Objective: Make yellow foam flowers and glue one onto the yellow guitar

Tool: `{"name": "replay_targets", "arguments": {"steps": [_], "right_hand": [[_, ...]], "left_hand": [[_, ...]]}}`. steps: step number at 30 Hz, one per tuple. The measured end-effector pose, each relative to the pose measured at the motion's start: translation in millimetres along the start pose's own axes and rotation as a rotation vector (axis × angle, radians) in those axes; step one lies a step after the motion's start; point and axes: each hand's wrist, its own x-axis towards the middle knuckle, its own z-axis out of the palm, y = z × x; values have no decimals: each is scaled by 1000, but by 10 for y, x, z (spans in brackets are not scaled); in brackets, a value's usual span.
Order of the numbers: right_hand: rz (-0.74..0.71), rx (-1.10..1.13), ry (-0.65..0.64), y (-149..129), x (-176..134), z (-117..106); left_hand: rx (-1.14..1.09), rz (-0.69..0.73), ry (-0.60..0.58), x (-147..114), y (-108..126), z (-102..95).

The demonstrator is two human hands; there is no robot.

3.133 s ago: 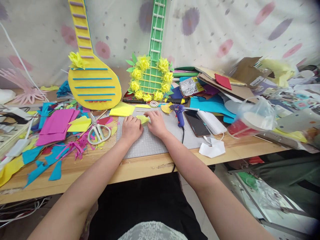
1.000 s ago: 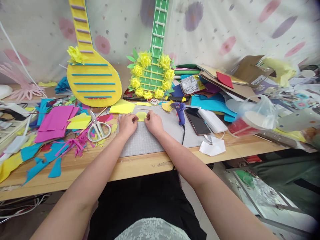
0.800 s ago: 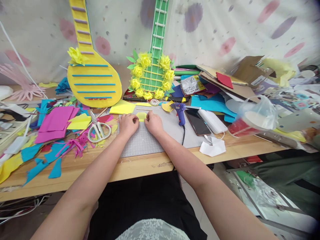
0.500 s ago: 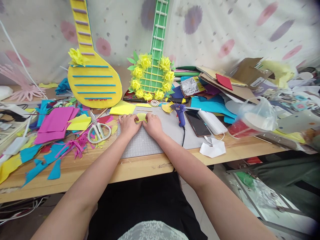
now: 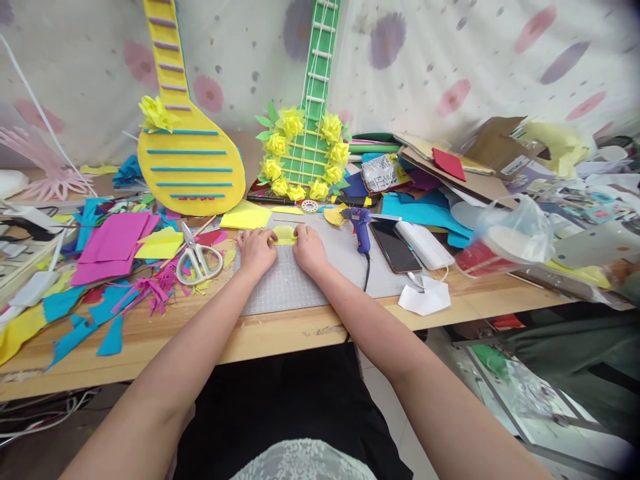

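Note:
On the grey cutting mat point(image 5: 280, 287), a small piece of yellow crepe paper point(image 5: 285, 235) lies between my two hands. My left hand point(image 5: 257, 251) pinches its left edge, with the fingers curled down on the mat. At the opposite edge, my right hand point(image 5: 310, 249) has its thumb and fingers closed on the paper. My knuckles hide parts of both edges. Just beyond are a yellow paper stack point(image 5: 245, 215) and a thin wooden stick point(image 5: 289, 220). A blue glue gun point(image 5: 361, 230) rests to the right of my right hand.
White-handled scissors point(image 5: 199, 262) lie left of the mat among magenta paper point(image 5: 111, 245) and blue scraps. A yellow paper guitar point(image 5: 193, 180) and a green, flower-trimmed one point(image 5: 311, 157) lean at the back. A phone point(image 5: 395, 247) and red cup point(image 5: 493, 253) stand right.
My hands have drawn slightly apart, my right hand shifting a little to the right. More of the yellow paper shows between them.

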Motion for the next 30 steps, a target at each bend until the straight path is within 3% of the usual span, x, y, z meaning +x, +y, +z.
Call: {"name": "replay_targets", "arguments": {"steps": [4,8,11,16,22,25,30], "right_hand": [[3,38,10,-10,-8,-4],[25,117,31,-3,-19,-29],[26,245,62,36,-8,-37],[88,530,218,157,45,-41],[173,661,298,263,87,-69],[174,668,320,266,87,-78],[90,575,298,211,41,-134]], "left_hand": [[-55,-8,35,12,-35,-28],[-122,23,57,201,-50,-79],[-136,152,-168,463,34,-95],[67,281,-533,791,303,-91],[187,240,-693,846,418,-147],[91,181,-635,833,332,-167],[-403,-221,-233,697,136,-90]]}}
